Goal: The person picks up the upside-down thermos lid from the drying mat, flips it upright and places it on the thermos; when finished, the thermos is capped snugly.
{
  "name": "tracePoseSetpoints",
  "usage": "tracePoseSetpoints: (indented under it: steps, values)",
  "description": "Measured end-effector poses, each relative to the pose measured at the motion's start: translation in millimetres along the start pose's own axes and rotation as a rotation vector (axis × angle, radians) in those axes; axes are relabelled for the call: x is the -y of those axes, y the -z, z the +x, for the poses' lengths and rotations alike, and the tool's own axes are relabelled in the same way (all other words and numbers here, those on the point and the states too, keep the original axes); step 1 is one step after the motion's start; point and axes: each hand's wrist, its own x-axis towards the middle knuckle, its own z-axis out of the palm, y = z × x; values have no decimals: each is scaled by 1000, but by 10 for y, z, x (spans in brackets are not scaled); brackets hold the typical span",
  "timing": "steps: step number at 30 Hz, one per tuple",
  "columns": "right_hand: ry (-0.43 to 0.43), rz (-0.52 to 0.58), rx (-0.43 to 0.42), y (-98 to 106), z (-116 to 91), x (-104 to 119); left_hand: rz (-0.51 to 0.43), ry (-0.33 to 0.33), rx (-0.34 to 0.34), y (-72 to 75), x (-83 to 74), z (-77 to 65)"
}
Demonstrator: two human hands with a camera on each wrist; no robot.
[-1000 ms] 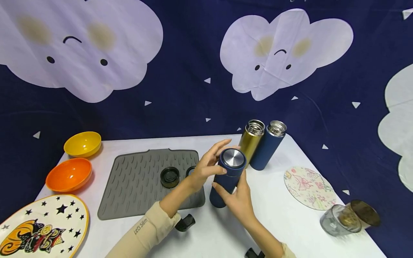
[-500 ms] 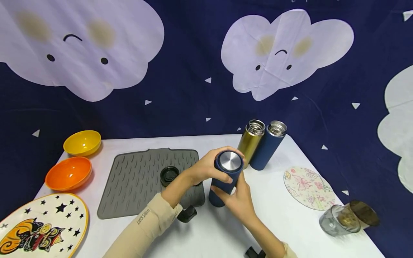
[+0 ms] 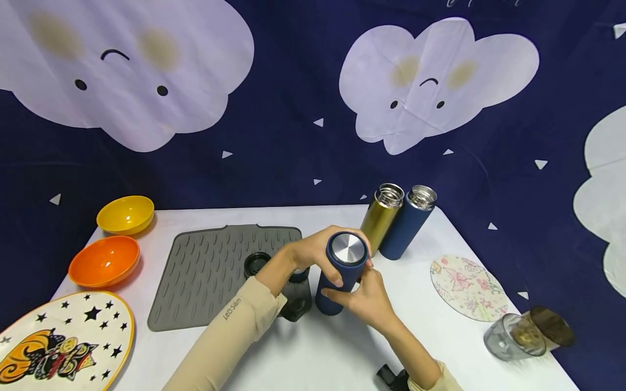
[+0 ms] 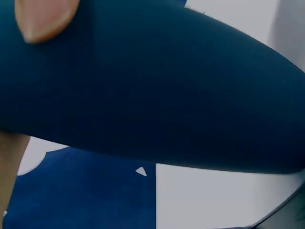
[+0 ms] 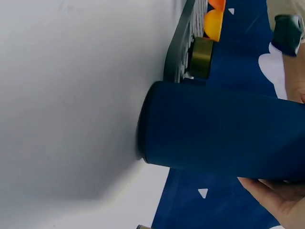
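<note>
A navy blue thermos bottle with a brushed-steel lid top stands between both hands at the front of the table. My left hand wraps round its upper part, thumb on the near side and fingers behind. Lower on the body, my right hand grips it from the right. The blue bottle wall fills most of the left wrist view. The bottle's base shows near the white table in the right wrist view.
A grey drying mat holds two loose lids, one a dark lid. Behind stand a gold bottle and a blue bottle, both uncapped. Bowls, including an orange bowl, a plate, a round coaster and glasses lie around.
My left hand has gone from spread fingers beside the bottle's top to wrapping round it, and its wrist has turned. My right hand keeps its grip on the lower body.
</note>
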Motion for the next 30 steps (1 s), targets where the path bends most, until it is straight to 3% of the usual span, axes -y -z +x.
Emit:
tracePoseSetpoints:
  steps: [3, 5, 7, 9, 12, 15, 20, 22, 25, 30]
  values:
    - [-11, -1, 10, -13, -9, 10, -38, 23, 61, 39, 2, -7]
    - [-31, 12, 3, -23, -16, 9, -13, 32, 10, 16, 2, -30]
    - [-57, 39, -15, -29, -12, -3, 25, 67, -119, -50, 9, -91]
    - [-97, 62, -32, -18, 10, -13, 92, 93, -297, -141, 23, -201]
    - [-162, 60, -97, 19, 126, -5, 197, 95, -550, -253, 25, -470]
    - [-195, 23, -179, 52, 377, 23, 311, 65, -743, -284, -10, -798]
    - [-172, 7, -275, -61, 929, -47, 379, 155, -1012, -274, -83, -1296]
    - [-179, -9, -301, -131, 1091, -110, 396, 205, -1070, -276, -89, -1426]
    - [-216, -27, -329, -224, 1237, -203, 412, 253, -1106, -273, -87, -1561]
    - [-253, -60, -299, -336, 1328, -331, 424, 293, -1147, -216, -73, -1687]
